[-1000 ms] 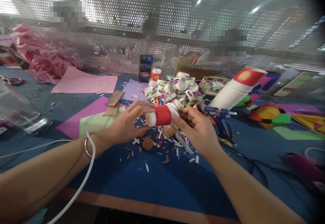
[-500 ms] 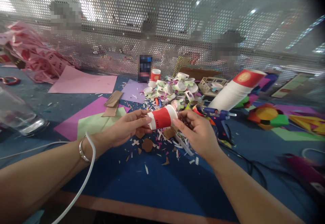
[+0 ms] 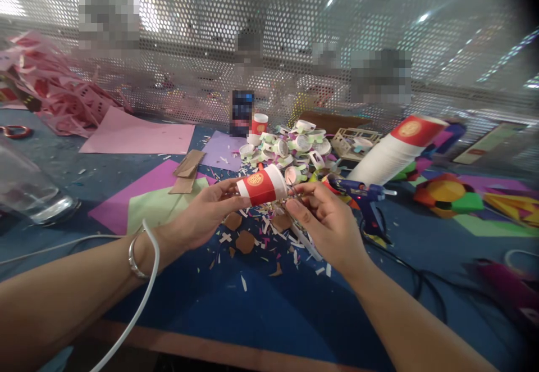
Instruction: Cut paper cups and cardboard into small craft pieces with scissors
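Observation:
Between my hands, a red and white paper cup is held tilted on its side, its rim to the right and a round gold emblem facing me. My left hand grips it around the base end, thumb along the lower side. Close to the rim is my right hand, its thumb and index finger pinched on something thin and dark that I cannot make out. Paper scraps and brown cardboard discs lie below the cup. Just right of my right hand stands a blue glue gun.
Behind the cup is a pile of cut paper rings. A slanted stack of paper cups is at right. Coloured paper sheets and a clear glass are at left. A black cable crosses the right side; a perforated metal screen stands behind.
The cup has turned in my left hand: dark lettering faced me before, now the gold emblem does. My right thumb has come away from the rim.

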`<state>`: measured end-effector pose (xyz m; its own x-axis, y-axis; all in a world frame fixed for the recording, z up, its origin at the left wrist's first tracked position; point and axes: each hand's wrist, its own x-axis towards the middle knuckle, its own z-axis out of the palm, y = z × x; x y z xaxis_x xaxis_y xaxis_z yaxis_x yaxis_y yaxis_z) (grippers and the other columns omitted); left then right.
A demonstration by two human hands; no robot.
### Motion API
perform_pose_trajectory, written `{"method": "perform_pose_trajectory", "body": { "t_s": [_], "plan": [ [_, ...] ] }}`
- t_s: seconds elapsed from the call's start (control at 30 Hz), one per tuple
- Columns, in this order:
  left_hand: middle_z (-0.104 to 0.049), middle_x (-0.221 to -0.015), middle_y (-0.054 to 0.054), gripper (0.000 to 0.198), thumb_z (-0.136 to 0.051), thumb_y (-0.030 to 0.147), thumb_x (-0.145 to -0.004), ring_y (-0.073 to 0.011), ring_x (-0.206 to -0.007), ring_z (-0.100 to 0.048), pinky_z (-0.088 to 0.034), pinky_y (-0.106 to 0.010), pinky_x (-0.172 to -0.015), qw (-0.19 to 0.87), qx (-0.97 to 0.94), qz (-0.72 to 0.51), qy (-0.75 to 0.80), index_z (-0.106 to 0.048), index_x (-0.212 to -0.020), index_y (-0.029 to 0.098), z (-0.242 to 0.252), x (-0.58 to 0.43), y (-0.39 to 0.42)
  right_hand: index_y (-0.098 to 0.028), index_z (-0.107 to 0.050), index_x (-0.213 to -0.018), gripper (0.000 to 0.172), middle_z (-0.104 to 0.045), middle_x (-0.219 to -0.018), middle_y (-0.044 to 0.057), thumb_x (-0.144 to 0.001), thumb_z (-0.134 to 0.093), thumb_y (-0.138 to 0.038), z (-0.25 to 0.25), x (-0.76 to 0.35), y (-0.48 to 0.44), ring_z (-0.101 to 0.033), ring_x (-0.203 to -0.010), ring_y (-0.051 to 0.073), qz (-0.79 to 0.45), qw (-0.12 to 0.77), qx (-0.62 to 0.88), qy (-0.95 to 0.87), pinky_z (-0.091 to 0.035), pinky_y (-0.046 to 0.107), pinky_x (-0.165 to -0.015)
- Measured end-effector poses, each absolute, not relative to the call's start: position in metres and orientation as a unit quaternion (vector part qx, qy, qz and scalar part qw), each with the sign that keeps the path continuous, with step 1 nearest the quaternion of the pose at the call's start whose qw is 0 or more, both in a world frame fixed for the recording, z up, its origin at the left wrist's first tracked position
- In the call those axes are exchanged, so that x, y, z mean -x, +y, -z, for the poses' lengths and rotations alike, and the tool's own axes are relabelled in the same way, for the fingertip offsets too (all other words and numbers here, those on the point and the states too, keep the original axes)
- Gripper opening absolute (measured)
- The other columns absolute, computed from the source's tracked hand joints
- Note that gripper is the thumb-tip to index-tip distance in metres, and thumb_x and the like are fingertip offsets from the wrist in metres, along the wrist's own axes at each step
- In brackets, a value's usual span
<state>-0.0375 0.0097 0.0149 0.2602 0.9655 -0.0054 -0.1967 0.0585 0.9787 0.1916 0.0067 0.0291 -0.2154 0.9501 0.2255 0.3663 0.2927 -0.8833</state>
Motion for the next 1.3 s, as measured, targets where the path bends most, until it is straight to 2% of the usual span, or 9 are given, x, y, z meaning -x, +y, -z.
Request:
{"method": "perform_pose_trajectory", "body": {
  "t_s": [0.17,0.3,0.43,0.53,0.67,0.83,0.93,1.13,1.3],
  "plan": [
    [-0.068,-0.116,-0.009,0.046,-0.073,0.023,-0.083,-0.0189,-0.098,-0.065,-0.051,-0.036,-0.089,0.663,-0.449,-0.469,0.372,-0.058,-0.126,0.019,-0.015,0.034,0.004,-0.022,-0.059,-0.11,0.035,-0.068,-0.078,0.001,-0.089,-0.067,-0.049,-0.028,-0.189,0.007,-0.062,-0.064,0.014,-0.37,0.412,0.466,-0.69,-0.047,0.026,-0.057],
    [-0.069,-0.112,-0.008,0.051,-0.078,0.025,-0.081,-0.019,-0.099,-0.065,-0.05,-0.031,-0.085,0.681,-0.445,-0.473,0.339,-0.058,-0.128,0.021,-0.014,0.034,0.001,-0.02,-0.063,-0.098,0.028,-0.066,-0.075,0.001,-0.091,-0.065,-0.046,-0.026,-0.189,0.007,-0.058,-0.063,0.013,-0.313,0.412,0.48,-0.709,-0.045,0.026,-0.057],
    [-0.069,-0.103,-0.006,0.046,-0.078,0.028,-0.082,-0.0177,-0.09,-0.066,-0.051,-0.029,-0.076,0.681,-0.436,-0.476,0.346,-0.059,-0.123,0.022,-0.014,0.035,0.0,-0.019,-0.064,-0.093,0.028,-0.064,-0.074,0.001,-0.092,-0.064,-0.046,-0.026,-0.191,0.006,-0.056,-0.061,0.013,-0.294,0.402,0.485,-0.719,-0.043,0.027,-0.055],
    [-0.069,-0.109,-0.008,0.046,-0.078,0.027,-0.082,-0.0188,-0.094,-0.066,-0.053,-0.031,-0.079,0.655,-0.451,-0.487,0.361,-0.058,-0.123,0.02,-0.013,0.034,0.001,-0.019,-0.064,-0.095,0.028,-0.066,-0.077,0.002,-0.091,-0.065,-0.046,-0.027,-0.191,0.006,-0.057,-0.063,0.013,-0.289,0.408,0.489,-0.715,-0.044,0.027,-0.057],
    [-0.068,-0.118,-0.01,0.049,-0.077,0.023,-0.082,-0.0198,-0.103,-0.064,-0.052,-0.034,-0.089,0.56,-0.502,-0.529,0.393,-0.056,-0.126,0.018,-0.01,0.035,0.004,-0.019,-0.063,-0.1,0.032,-0.066,-0.081,0.003,-0.088,-0.068,-0.049,-0.028,-0.189,0.006,-0.059,-0.069,0.015,-0.296,0.423,0.495,-0.699,-0.046,0.028,-0.06],
    [-0.068,-0.119,-0.011,0.047,-0.075,0.022,-0.083,-0.0217,-0.105,-0.066,-0.054,-0.037,-0.091,0.503,-0.533,-0.556,0.391,-0.055,-0.125,0.018,-0.01,0.032,0.003,-0.02,-0.061,-0.106,0.037,-0.067,-0.084,0.004,-0.088,-0.068,-0.052,-0.028,-0.184,-0.001,-0.059,-0.07,0.015,-0.38,0.415,0.467,-0.682,-0.045,0.028,-0.061],
    [-0.067,-0.119,-0.013,0.045,-0.075,0.02,-0.083,-0.023,-0.105,-0.068,-0.056,-0.038,-0.091,0.5,-0.545,-0.554,0.382,-0.055,-0.123,0.017,-0.013,0.03,0.001,-0.021,-0.061,-0.108,0.035,-0.065,-0.083,0.002,-0.091,-0.065,-0.052,-0.028,-0.179,-0.007,-0.055,-0.067,0.013,-0.431,0.377,0.453,-0.683,-0.04,0.027,-0.057],
    [-0.064,-0.12,-0.011,0.044,-0.076,0.019,-0.08,-0.0225,-0.108,-0.064,-0.06,-0.03,-0.078,0.445,-0.568,-0.569,0.394,-0.055,-0.119,0.017,-0.012,0.028,0.0,-0.021,-0.063,-0.106,0.031,-0.052,-0.07,-0.004,-0.095,-0.061,-0.05,-0.031,-0.171,-0.012,-0.04,-0.056,0.008,-0.497,0.337,0.417,-0.683,-0.03,0.024,-0.049],
    [-0.063,-0.119,-0.01,0.045,-0.076,0.019,-0.08,-0.021,-0.105,-0.065,-0.059,-0.032,-0.082,0.457,-0.568,-0.574,0.373,-0.053,-0.12,0.017,-0.01,0.026,0.0,-0.02,-0.062,-0.102,0.028,-0.044,-0.063,-0.007,-0.095,-0.061,-0.047,-0.032,-0.169,-0.011,-0.037,-0.054,0.006,-0.557,0.321,0.39,-0.659,-0.026,0.023,-0.046]
  ]
}}
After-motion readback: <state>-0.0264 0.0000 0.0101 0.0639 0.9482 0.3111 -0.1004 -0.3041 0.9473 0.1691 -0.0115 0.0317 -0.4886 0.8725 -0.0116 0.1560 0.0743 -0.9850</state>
